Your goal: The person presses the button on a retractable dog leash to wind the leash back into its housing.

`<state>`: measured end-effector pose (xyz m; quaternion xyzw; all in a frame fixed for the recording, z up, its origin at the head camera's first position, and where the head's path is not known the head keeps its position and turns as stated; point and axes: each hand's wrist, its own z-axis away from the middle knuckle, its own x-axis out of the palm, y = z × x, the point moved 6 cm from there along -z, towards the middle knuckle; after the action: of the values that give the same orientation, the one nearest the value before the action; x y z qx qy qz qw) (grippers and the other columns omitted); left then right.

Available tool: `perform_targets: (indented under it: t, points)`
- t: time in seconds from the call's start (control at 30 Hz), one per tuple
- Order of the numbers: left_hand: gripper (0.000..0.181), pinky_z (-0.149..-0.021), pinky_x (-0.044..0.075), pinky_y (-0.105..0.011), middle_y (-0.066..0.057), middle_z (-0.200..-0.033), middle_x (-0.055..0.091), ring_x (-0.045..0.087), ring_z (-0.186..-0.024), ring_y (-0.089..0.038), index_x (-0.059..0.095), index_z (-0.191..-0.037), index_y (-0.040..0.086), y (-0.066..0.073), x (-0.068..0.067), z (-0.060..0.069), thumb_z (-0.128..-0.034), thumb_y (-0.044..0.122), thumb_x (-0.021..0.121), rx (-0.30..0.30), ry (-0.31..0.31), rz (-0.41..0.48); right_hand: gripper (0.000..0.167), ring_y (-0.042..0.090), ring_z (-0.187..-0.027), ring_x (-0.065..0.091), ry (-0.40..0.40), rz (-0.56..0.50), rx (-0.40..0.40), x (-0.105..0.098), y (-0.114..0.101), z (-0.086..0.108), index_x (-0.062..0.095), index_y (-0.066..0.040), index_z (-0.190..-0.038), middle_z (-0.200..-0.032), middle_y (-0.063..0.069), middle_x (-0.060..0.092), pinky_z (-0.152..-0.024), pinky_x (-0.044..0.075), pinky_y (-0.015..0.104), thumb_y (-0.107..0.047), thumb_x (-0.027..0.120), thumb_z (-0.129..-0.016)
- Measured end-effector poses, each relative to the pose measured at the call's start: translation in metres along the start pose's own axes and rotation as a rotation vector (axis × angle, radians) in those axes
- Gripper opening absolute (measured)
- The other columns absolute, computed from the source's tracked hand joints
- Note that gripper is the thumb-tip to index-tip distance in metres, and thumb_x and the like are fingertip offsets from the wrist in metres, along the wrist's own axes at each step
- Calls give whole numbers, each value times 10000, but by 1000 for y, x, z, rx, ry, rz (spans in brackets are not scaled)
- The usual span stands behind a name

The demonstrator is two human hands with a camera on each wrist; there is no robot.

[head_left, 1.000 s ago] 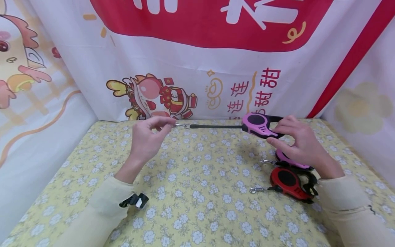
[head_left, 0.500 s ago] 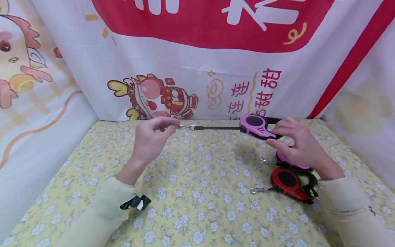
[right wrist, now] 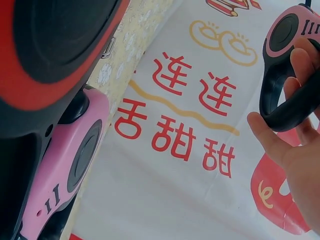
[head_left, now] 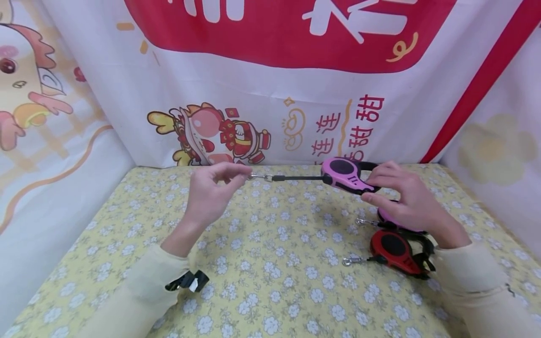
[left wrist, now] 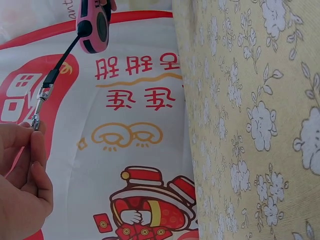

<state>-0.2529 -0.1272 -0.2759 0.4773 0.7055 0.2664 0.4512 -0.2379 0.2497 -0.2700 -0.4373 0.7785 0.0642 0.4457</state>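
My left hand (head_left: 207, 195) pinches the end of a silver metal clip (head_left: 265, 177) between thumb and fingers. A short black strap (head_left: 303, 178) runs level from that clip to a pink retractable dog leash (head_left: 340, 170), raised above the table. Its black loop handle (right wrist: 292, 112) is held by my right hand (head_left: 407, 197), whose fingers wrap round it in the right wrist view. Below that hand lie a second pink retractable leash (head_left: 390, 216), partly covered by the hand, and a red retractable leash (head_left: 393, 246), both with silver clips pointing left.
A yellow floral cloth (head_left: 270, 263) covers the table. Printed white and red fabric (head_left: 270, 84) hangs along the back, with more printed fabric at both sides. A small black device (head_left: 196, 281) sits at my left cuff.
My left hand has moved a little right and the raised pink leash a little left. The strap showing between clip and casing is shorter. The two leashes on the table stay put.
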Motion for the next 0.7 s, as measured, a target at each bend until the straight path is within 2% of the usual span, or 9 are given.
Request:
perform_targets:
  t: [0.4,0.7]
  points:
    - [131,-788,530,-207,-41,-1022,832,724,-870,-94,824,-1090,136,4,5,2,-991,111,742,51,-3,-11,287,55,-1060,546,-45,-29,-23,4,-6,-3,827,-116,-1084,-1056,-24,764,-920,443,251,-27,855,-813]
    - [115,-776,540,-226,-12,-1021,834,715,-843,-79,829,-1069,145,4,12,3,-990,128,748,52,-26,-21,265,76,-1058,565,-58,-48,-44,8,-14,-6,830,-149,-1061,-1045,-48,760,-939,449,234,-29,847,-825]
